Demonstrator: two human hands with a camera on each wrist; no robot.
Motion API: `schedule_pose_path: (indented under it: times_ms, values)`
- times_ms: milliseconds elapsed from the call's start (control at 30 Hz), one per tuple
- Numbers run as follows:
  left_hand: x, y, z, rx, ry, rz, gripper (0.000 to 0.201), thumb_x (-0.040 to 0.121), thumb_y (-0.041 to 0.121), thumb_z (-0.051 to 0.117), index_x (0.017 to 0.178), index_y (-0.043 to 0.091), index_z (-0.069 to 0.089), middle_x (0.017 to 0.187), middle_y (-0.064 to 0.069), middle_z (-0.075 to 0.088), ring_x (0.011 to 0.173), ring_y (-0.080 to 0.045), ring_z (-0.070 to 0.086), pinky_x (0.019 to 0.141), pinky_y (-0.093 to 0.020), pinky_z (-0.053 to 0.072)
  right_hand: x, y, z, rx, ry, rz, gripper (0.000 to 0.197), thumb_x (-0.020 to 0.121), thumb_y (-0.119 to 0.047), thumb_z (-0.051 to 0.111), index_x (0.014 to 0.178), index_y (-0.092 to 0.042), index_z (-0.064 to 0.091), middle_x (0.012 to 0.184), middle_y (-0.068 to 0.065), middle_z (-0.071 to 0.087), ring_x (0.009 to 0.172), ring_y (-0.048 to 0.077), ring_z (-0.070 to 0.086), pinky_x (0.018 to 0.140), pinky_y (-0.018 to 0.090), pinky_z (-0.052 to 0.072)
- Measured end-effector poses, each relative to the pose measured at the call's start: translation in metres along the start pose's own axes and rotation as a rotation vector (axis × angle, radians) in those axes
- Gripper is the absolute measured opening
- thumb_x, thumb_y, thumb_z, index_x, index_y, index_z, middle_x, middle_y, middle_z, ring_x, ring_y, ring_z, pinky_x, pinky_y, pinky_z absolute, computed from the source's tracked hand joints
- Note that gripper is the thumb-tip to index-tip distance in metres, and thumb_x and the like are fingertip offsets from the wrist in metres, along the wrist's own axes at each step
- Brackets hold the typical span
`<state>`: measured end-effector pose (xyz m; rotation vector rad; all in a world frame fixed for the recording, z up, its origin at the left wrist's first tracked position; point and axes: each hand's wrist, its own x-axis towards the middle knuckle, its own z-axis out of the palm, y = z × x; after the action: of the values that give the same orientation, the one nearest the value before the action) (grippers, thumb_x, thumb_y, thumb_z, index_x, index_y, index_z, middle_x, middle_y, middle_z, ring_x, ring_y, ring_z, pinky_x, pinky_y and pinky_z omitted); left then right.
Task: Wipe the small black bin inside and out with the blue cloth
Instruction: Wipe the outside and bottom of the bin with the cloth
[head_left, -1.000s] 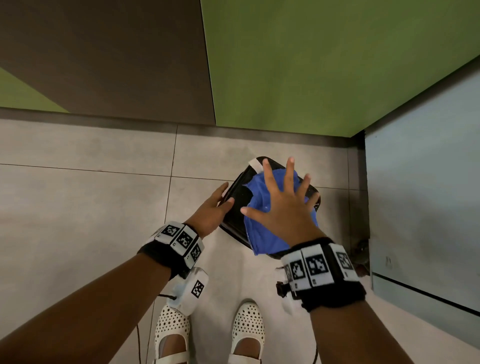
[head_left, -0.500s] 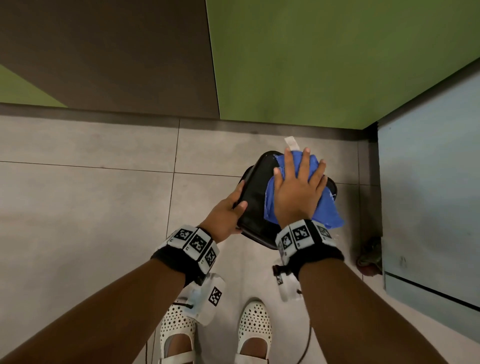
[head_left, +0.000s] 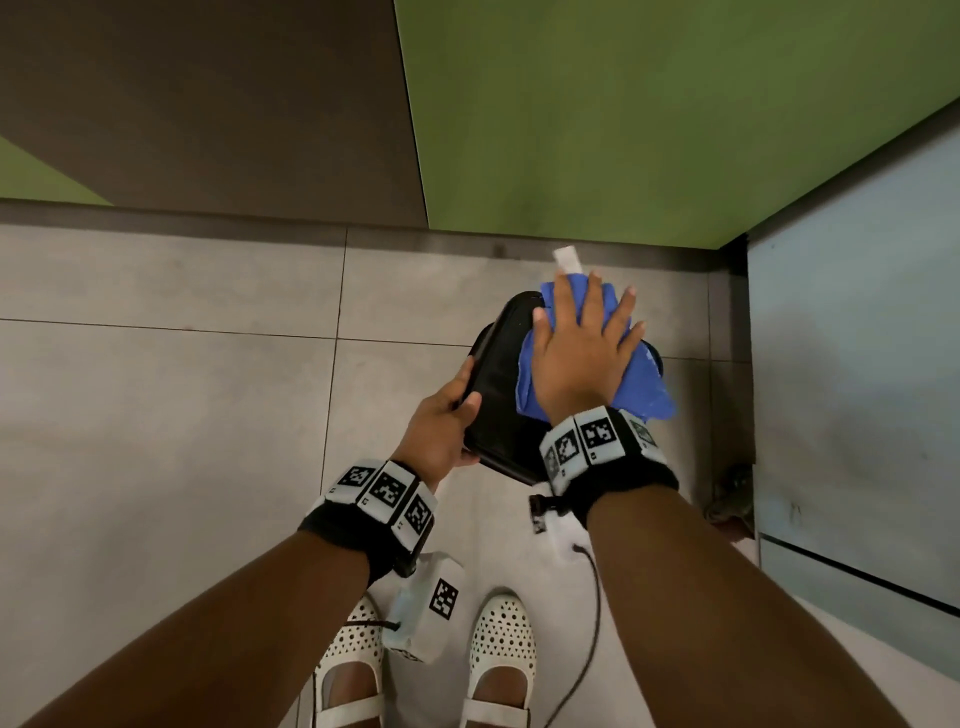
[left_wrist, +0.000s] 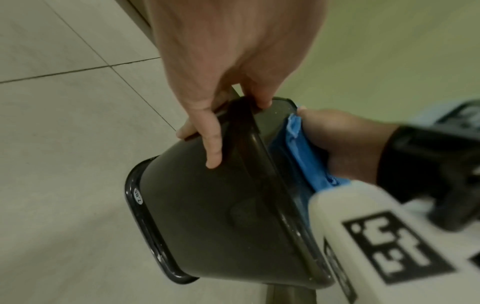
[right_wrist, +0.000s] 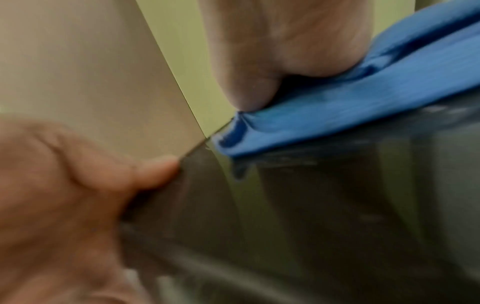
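Note:
The small black bin (head_left: 498, 395) is tilted on its side above the grey floor. My left hand (head_left: 441, 421) grips its near left edge, thumb on one face and fingers round the other. In the left wrist view the left hand (left_wrist: 221, 92) pinches the corner of the bin (left_wrist: 221, 216). The blue cloth (head_left: 641, 387) lies on the bin's upturned side, with a white tag (head_left: 567, 259) at its far end. My right hand (head_left: 582, 353) presses flat on it, fingers straight. The right wrist view shows the palm on the cloth (right_wrist: 337, 121), blurred.
The grey tiled floor (head_left: 182, 415) meets a green and brown wall (head_left: 571, 130) just behind the bin. A pale blue panel (head_left: 857, 338) stands at the right, with a dark object (head_left: 730, 499) on the floor at its foot. My white shoes (head_left: 501, 654) are below my hands.
My right hand slid the cloth along the bin toward the wall and drew its spread fingers together. The bin turned, and my left hand moved round to grip its near edge.

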<state>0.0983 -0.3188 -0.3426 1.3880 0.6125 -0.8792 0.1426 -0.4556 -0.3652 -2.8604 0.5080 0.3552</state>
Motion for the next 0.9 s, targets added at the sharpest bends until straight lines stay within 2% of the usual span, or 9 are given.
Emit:
schedule_pose_path:
  times_ms: [167, 233, 300, 400, 467, 533, 667, 800, 900]
  values:
    - [-0.001, 0.000, 0.002, -0.068, 0.064, -0.006, 0.048, 0.100, 0.016, 0.038, 0.143, 0.036, 0.031, 0.134, -0.002, 0.055, 0.110, -0.023, 0.056, 0.068, -0.030, 0.051, -0.002, -0.004, -0.001, -0.065, -0.064, -0.380, 0.052, 0.099, -0.045, 0.027, 0.148, -0.033, 0.015, 0.160, -0.001, 0.001, 0.146, 0.033, -0.006, 0.116, 0.054, -0.001]
    - [-0.003, 0.000, 0.005, -0.095, 0.084, 0.009, 0.046, 0.101, 0.016, 0.036, 0.142, 0.036, 0.033, 0.135, -0.001, 0.054, 0.110, -0.022, 0.055, 0.066, -0.030, 0.051, 0.001, 0.009, 0.001, -0.120, -0.019, -0.411, 0.054, 0.096, -0.053, 0.026, 0.147, -0.038, 0.018, 0.160, -0.001, 0.008, 0.146, 0.034, 0.001, 0.113, 0.061, 0.003]
    - [-0.003, 0.000, 0.007, -0.108, 0.103, 0.009, 0.045, 0.101, 0.016, 0.035, 0.142, 0.035, 0.035, 0.137, -0.002, 0.052, 0.114, -0.025, 0.054, 0.066, -0.032, 0.051, -0.001, 0.019, -0.003, -0.123, 0.063, -0.278, 0.057, 0.092, -0.059, 0.026, 0.145, -0.040, 0.022, 0.159, 0.000, 0.014, 0.145, 0.040, 0.007, 0.108, 0.068, 0.005]
    - [-0.002, 0.001, 0.006, -0.093, 0.111, -0.012, 0.045, 0.100, 0.017, 0.035, 0.142, 0.034, 0.035, 0.143, -0.006, 0.047, 0.123, -0.032, 0.050, 0.070, -0.037, 0.053, -0.008, 0.037, -0.003, -0.073, -0.004, 0.051, 0.060, 0.092, -0.061, 0.027, 0.147, -0.043, 0.009, 0.160, 0.002, 0.000, 0.143, 0.046, -0.002, 0.105, 0.071, 0.003]
    - [-0.003, 0.001, 0.004, -0.074, 0.110, -0.017, 0.045, 0.100, 0.017, 0.035, 0.142, 0.034, 0.035, 0.144, -0.005, 0.045, 0.124, -0.033, 0.049, 0.072, -0.039, 0.054, -0.012, 0.041, -0.006, 0.047, 0.003, 0.250, 0.060, 0.093, -0.059, 0.027, 0.147, -0.042, 0.008, 0.160, 0.009, -0.002, 0.140, 0.049, 0.012, 0.105, 0.068, 0.020]
    - [-0.001, 0.002, 0.003, -0.070, 0.092, -0.050, 0.045, 0.100, 0.018, 0.036, 0.142, 0.034, 0.034, 0.144, -0.004, 0.045, 0.124, -0.033, 0.050, 0.073, -0.039, 0.055, -0.012, 0.041, -0.007, 0.162, 0.022, 0.313, 0.057, 0.096, -0.052, 0.028, 0.148, -0.036, 0.012, 0.157, 0.015, 0.005, 0.132, 0.045, 0.031, 0.101, 0.054, 0.037]
    - [-0.008, 0.018, 0.002, 0.067, -0.006, -0.167, 0.051, 0.098, 0.014, 0.042, 0.145, 0.029, 0.029, 0.143, -0.009, 0.046, 0.124, -0.036, 0.048, 0.090, -0.050, 0.046, 0.008, 0.052, -0.015, 0.225, -0.023, 0.136, 0.049, 0.100, -0.038, 0.031, 0.148, -0.031, 0.021, 0.154, 0.014, 0.014, 0.126, 0.042, 0.039, 0.097, 0.049, 0.041]
    - [0.009, 0.041, 0.009, 0.245, 0.083, 0.051, 0.068, 0.093, 0.016, 0.054, 0.149, 0.016, 0.016, 0.140, -0.002, 0.045, 0.121, -0.015, 0.044, 0.080, -0.017, 0.044, 0.021, 0.053, -0.019, 0.158, -0.089, -0.131, 0.047, 0.100, -0.029, 0.035, 0.146, -0.032, 0.027, 0.156, 0.009, 0.017, 0.116, 0.043, 0.045, 0.099, 0.048, 0.039]
    - [0.030, 0.056, 0.012, 0.540, 0.140, 0.190, 0.081, 0.087, 0.035, 0.060, 0.150, 0.028, 0.010, 0.155, -0.012, 0.026, 0.145, -0.027, 0.020, 0.117, -0.037, 0.023, 0.025, 0.040, -0.019, 0.037, -0.113, -0.250, 0.047, 0.100, -0.029, 0.034, 0.145, -0.040, 0.024, 0.159, -0.001, 0.012, 0.122, 0.040, 0.039, 0.103, 0.046, 0.034]
